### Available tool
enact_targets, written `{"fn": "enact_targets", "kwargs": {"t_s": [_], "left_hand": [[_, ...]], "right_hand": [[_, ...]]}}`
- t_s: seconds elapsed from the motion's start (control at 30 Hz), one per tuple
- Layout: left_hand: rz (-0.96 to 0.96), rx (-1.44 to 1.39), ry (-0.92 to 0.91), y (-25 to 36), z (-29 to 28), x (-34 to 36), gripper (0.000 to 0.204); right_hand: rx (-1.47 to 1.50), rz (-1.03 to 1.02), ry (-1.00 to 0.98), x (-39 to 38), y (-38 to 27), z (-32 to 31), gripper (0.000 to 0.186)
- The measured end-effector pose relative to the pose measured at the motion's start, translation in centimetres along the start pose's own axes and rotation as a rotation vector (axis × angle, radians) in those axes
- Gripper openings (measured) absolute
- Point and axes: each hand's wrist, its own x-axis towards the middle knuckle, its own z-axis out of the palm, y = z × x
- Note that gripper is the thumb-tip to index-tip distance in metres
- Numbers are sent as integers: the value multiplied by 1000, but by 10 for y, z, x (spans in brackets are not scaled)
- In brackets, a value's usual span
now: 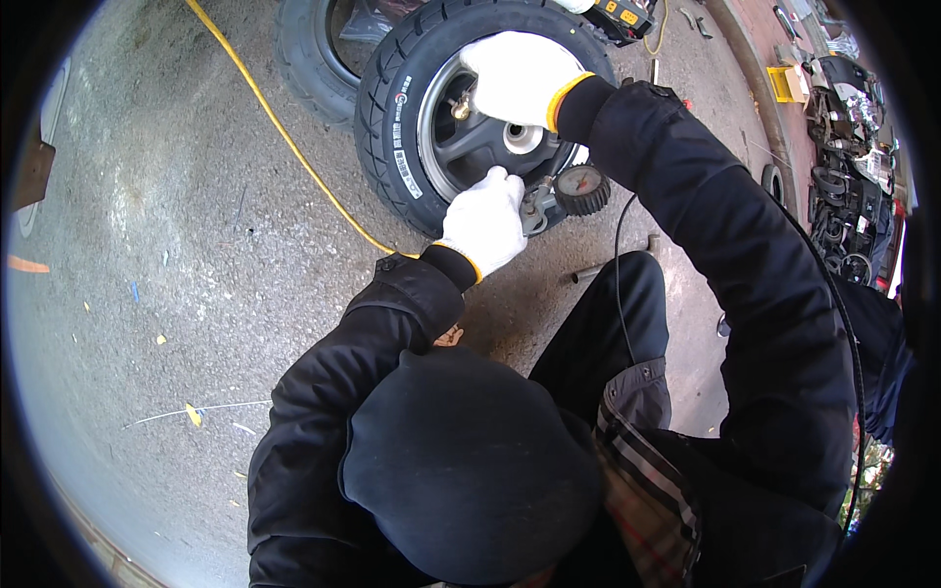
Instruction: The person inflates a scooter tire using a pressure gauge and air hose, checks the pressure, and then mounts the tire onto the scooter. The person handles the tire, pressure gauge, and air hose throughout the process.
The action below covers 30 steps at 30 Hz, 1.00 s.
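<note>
A small wheel with a black tire (384, 147) and a dark spoked rim (461, 149) is in front of me. My left hand (487, 223), in a white glove, is closed around a tire inflator with a grey metal body (535, 210) and a round dial gauge (582, 188). The gauge sits at the wheel's near edge, below the hub. My right hand (524, 78), also gloved, reaches over the upper part of the rim. Its fingers are closed at a brass fitting (461, 106) by the spokes; the palm side is hidden.
A yellow hose (284, 127) crosses the rough pavement toward my left wrist. Behind the wheel is another tire (312, 69). A black and yellow device (621, 16) stands beyond. Machine parts (855, 186) and a yellow bin (782, 84) line the right side. A metal tube (590, 271) lies near my knee.
</note>
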Motion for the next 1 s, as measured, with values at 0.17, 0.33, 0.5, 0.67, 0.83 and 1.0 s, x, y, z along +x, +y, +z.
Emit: {"fn": "enact_targets", "kwargs": {"t_s": [0.17,0.33,0.5,0.67,0.83,1.0], "left_hand": [[7,-10,21,-1,1,0,17],[12,-10,16,-3,2,1,16],[5,-5,11,-3,3,2,16],[31,15,1,-4,2,2,32],[20,-11,22,-4,2,1,17],[16,0,-12,-4,2,2,41]], "right_hand": [[-4,7,-38,1,0,-2,27],[-11,-6,-23,1,2,0,26],[-5,-25,8,2,5,4,26],[4,-10,-7,3,7,7,26],[3,-11,12,3,7,9,27],[9,-3,-8,4,7,8,28]]}}
